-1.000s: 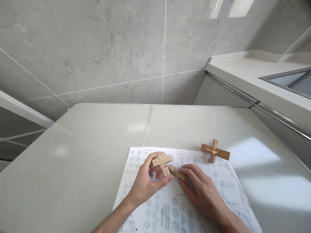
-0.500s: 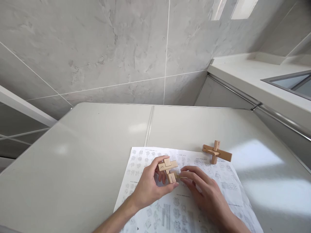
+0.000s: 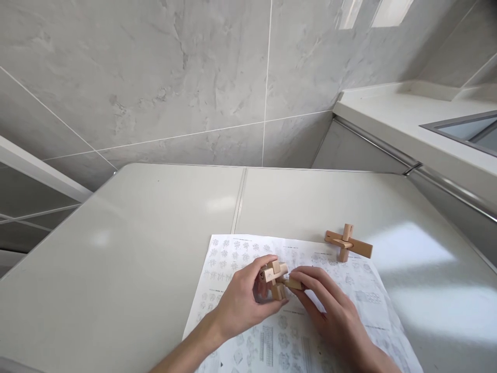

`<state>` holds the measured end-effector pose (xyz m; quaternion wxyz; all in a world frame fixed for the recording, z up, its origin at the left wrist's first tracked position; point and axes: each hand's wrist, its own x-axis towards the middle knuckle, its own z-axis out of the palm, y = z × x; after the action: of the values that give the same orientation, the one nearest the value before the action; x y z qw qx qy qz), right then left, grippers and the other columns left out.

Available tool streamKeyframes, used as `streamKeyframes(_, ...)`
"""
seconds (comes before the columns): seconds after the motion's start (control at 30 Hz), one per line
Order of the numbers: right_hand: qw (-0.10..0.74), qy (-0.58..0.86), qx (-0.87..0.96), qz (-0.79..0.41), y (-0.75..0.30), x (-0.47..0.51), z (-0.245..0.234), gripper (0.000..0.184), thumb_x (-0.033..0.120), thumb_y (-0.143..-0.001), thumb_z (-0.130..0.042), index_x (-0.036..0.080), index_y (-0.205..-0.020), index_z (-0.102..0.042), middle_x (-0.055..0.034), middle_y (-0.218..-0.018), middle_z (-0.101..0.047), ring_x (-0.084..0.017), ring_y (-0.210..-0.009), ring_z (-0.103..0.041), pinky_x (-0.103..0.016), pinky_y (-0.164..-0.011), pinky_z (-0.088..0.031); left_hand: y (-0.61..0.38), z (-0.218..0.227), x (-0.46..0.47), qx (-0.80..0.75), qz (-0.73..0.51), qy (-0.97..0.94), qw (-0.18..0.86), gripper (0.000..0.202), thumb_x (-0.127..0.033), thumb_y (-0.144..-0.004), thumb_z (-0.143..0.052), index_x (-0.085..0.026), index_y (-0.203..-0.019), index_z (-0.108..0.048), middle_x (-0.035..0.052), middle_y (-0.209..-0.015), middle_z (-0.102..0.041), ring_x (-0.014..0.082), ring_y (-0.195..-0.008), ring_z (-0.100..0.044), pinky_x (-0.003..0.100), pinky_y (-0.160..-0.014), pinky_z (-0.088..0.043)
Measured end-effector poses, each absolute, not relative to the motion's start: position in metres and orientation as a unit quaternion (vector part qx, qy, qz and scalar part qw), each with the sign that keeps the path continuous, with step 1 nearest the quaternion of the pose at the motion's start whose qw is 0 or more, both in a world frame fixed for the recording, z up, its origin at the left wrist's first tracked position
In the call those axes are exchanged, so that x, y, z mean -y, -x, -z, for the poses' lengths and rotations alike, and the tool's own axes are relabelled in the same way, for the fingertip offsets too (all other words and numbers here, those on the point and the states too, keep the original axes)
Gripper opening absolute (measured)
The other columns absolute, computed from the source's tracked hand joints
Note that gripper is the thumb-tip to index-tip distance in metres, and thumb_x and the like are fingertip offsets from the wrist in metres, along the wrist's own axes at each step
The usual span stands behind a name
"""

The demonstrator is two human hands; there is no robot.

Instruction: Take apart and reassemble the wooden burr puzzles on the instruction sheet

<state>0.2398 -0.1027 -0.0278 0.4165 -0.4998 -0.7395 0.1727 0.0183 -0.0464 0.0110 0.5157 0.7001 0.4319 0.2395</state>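
Observation:
My left hand (image 3: 248, 295) is closed round a partly joined cluster of interlocking wooden puzzle pieces (image 3: 274, 273), with thumb below and fingers above. In my right hand (image 3: 328, 300) a notched wooden puzzle piece (image 3: 295, 284) is pinched between thumb and fingertips. Its left end reaches the right side of the cluster, though the exact contact is hard to make out. Both hands are above a printed instruction sheet (image 3: 229, 269) covered in small diagrams.
A cross-shaped assembly of wooden pieces (image 3: 345, 242) stands at the sheet's upper right edge. The pale table (image 3: 155, 248) has a seam running away from me. Behind it rises a grey tiled wall (image 3: 186, 77), with a white ledge (image 3: 388, 106) at the right.
The left hand has turned the cluster so other faces show. The right hand's piece has become more visible beside it. The cross-shaped assembly stays put.

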Motion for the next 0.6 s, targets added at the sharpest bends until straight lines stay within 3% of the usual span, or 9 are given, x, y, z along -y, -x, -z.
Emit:
streamKeyframes(0.23,0.416,0.485,0.748,-0.177,-0.236,0.104,0.024,0.029,0.015,-0.114,-0.051,0.026,-0.138,-0.062,-0.0111,-0.119,-0.073,-0.024,-0.101,-0.080,-0.032,-0.079,-0.070,-0.017,-0.004,0.047,-0.428,-0.236,-0.726,0.483,0.065,-0.035,-0.087,-0.089,-0.034,-0.145,-0.058,-0.0004,-0.105,-0.077,0.0183,-0.081,-0.070,0.029,-0.073,-0.059)
streamKeyframes(0.6,0.406,0.473,0.749,-0.224,-0.237,0.107,0.022,0.036,0.011,-0.113,-0.048,0.029,-0.141,-0.060,-0.0115,-0.124,-0.071,-0.026,-0.106,-0.079,-0.036,-0.085,-0.071,-0.019,0.001,0.048,-0.405,-0.248,-0.759,0.445,0.064,-0.028,-0.082,-0.092,-0.034,-0.138,-0.062,0.0001,-0.108,-0.072,0.0143,-0.072,-0.059,0.028,-0.067,-0.056)
